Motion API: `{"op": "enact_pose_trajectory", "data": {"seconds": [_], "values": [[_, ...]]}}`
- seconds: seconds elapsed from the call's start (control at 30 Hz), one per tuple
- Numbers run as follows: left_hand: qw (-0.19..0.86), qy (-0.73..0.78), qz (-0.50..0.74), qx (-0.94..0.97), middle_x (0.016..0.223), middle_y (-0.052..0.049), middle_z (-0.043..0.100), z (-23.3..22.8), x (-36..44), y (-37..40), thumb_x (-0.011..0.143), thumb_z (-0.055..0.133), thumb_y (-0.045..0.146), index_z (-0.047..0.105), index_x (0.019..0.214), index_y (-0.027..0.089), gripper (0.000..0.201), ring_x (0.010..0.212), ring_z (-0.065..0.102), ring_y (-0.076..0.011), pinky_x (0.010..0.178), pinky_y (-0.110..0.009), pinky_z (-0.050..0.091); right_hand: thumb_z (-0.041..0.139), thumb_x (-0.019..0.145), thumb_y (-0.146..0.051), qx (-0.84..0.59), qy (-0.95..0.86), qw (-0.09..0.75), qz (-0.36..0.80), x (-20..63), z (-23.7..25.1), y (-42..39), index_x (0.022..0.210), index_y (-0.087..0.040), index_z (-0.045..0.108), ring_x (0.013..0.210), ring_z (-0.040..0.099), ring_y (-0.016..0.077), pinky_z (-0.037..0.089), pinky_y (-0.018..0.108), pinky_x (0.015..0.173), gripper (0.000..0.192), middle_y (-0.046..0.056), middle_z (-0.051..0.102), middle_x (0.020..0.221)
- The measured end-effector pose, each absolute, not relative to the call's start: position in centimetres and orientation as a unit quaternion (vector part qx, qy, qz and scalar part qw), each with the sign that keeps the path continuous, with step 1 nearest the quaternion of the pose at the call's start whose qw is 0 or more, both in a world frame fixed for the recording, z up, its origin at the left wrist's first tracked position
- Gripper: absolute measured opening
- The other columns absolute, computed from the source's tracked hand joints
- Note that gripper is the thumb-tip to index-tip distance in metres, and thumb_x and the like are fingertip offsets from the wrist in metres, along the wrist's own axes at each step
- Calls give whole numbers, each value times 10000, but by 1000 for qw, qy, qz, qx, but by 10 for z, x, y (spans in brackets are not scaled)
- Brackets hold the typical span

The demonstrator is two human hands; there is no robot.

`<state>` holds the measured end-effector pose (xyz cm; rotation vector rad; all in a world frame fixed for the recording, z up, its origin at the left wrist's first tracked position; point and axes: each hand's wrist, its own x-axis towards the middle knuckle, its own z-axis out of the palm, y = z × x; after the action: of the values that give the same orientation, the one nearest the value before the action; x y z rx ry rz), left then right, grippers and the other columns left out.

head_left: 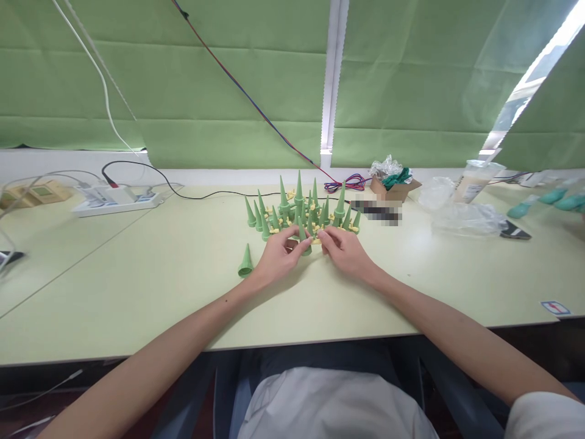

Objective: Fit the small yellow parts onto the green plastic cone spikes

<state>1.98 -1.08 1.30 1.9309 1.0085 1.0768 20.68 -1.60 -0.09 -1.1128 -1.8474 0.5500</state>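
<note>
Green cone (304,241) pinched between both hands (315,251), beside the clustered cone pile (301,210).

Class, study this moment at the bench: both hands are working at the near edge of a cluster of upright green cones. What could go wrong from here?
1. The left hand and right hand pinch one green cone right against the cone cluster; a nudge may topple its neighbours.
2. The lone cone stands beside the left wrist and might get knocked over.
3. Small yellow pieces among the cones could scatter.
</note>
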Motion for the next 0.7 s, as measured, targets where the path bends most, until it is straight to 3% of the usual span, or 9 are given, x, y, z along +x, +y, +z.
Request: {"op": "enact_pose_trajectory", "data": {"seconds": [0.13, 0.37, 0.53, 0.7], "values": [[339, 404, 429, 733, 627, 31, 511, 15, 20, -11, 887, 601, 419, 611, 901, 176, 244, 470, 443, -75, 441, -210, 354, 583, 919, -427, -413, -751, 451, 250, 210, -2, -15, 1021, -192, 619, 674, 580, 137, 445, 256, 605, 259, 37, 666, 856], [330, 393, 419, 749, 632, 28, 514, 13, 19, -11, 896, 592, 393, 615, 895, 174, 220, 482, 432, -75, 441, -208, 343, 540, 946, -374, -411, -762, 435, 247, 210, -3, -15, 876, -181, 616, 616, 523, 124, 398, 246, 564, 218, 14, 621, 730], [317, 380, 409, 767, 628, 30, 511, 12, 18, -11, 904, 585, 393, 614, 902, 176, 219, 472, 392, -72, 436, -213, 335, 462, 987, -397, -438, -772, 417, 195, 209, -4, -14, 681, -177, 563, 521, 402, 104, 317, 265, 565, 390, -30, 495, 557], [311, 375, 402, 775, 587, 44, 451, 11, 19, -11, 906, 581, 399, 615, 892, 177, 225, 467, 338, -71, 426, -216, 291, 359, 1018, -475, -442, -767, 408, 223, 208, -5, -13, 596, -180, 521, 520, 451, 112, 338, 274, 595, 540, -19, 498, 523]]}}
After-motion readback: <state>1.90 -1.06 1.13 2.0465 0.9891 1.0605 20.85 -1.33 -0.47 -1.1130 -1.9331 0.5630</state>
